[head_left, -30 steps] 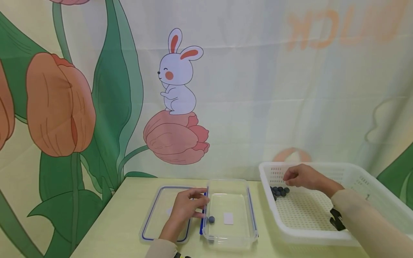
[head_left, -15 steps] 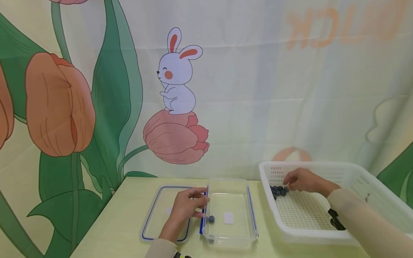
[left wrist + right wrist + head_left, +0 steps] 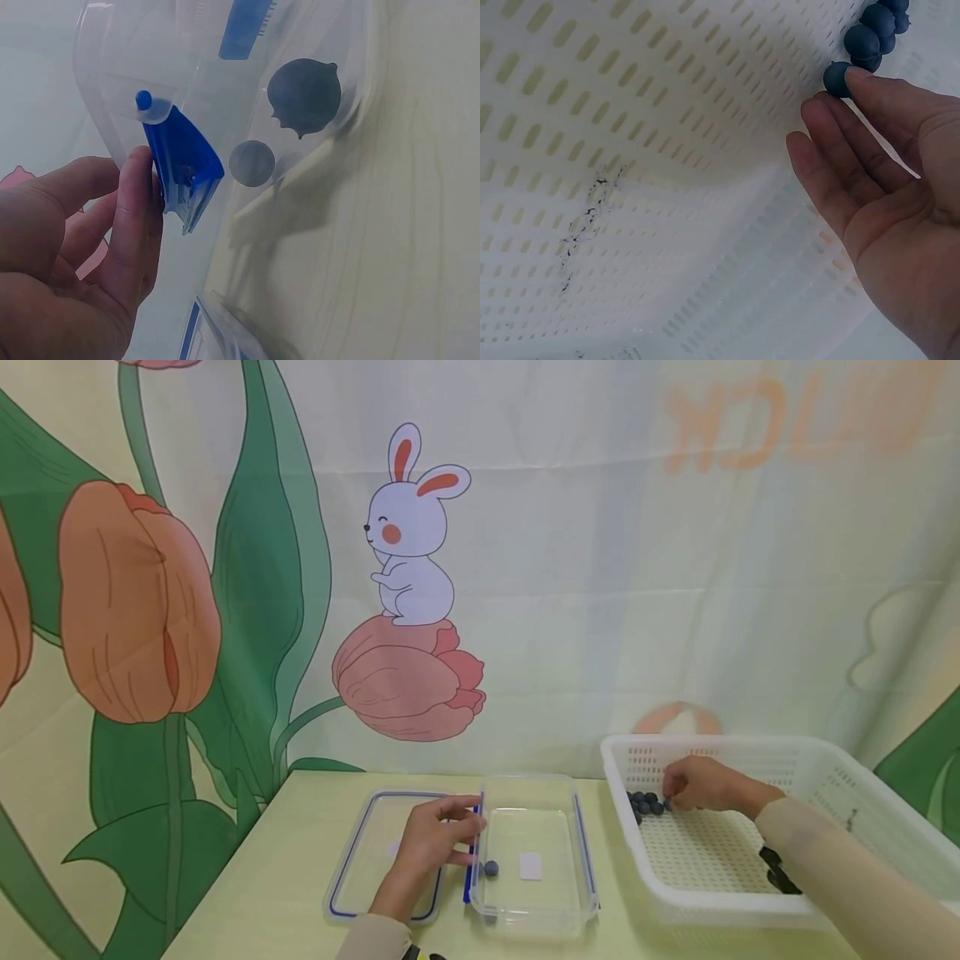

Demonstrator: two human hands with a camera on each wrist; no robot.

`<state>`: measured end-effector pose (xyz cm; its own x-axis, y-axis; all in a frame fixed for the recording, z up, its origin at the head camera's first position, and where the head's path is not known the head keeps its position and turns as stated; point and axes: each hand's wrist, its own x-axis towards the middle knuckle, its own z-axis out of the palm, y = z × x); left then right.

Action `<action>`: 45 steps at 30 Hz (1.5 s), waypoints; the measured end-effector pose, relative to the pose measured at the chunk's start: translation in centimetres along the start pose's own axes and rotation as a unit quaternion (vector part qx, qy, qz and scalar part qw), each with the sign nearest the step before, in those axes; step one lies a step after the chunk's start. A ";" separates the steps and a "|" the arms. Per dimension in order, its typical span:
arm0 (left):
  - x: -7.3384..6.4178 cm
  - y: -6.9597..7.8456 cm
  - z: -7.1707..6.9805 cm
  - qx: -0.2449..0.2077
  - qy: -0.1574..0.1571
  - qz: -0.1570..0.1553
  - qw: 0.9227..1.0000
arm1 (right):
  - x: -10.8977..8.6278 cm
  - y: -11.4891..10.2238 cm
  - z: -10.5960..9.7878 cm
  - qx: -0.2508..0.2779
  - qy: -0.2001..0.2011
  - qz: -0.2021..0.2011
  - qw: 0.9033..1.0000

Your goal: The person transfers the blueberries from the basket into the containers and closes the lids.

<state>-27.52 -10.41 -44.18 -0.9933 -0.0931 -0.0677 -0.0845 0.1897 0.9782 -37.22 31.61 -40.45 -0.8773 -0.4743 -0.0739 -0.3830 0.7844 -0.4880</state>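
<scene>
Right hand [image 3: 701, 785], lowered further into the white basket [image 3: 825, 758]: fingertip set against a blue ball [image 3: 838, 79], not yet pinched. Left hand [image 3: 431, 843]: clear container's [image 3: 534, 902] blue clasp [image 3: 184, 169] touched, fingers relaxed.

A pale yellow-green counter [image 3: 285, 868] carries three things side by side. At the left lies a flat clear lid [image 3: 375, 827] with a blue seal. Just beside it stands a clear plastic box [image 3: 534, 793] (blue clips on its long sides). Further right, a little apart, sits a white perforated basket [image 3: 750, 902], reaching toward the counter's right edge.
</scene>
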 end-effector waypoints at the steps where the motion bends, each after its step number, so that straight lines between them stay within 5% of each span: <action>1: 0.0 0.0 0.0 0.000 -0.001 0.002 1.000 | 0.0 0.0 0.0 0.000 0.001 0.002 1.000; 16: -0.3 0.2 -0.1 -0.001 -0.002 0.004 1.000 | -0.2 -0.6 -0.8 -0.024 0.009 -0.020 0.999; 45: -0.2 0.1 0.0 -0.004 -0.004 0.003 1.000 | -4.6 -10.0 -5.1 0.072 0.153 -0.108 0.980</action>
<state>-27.37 -10.43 -44.10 -0.9945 -0.0842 -0.0625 -0.0770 0.1818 0.9803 -30.83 27.98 -30.78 -0.8349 -0.4631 0.2974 -0.5429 0.6042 -0.5833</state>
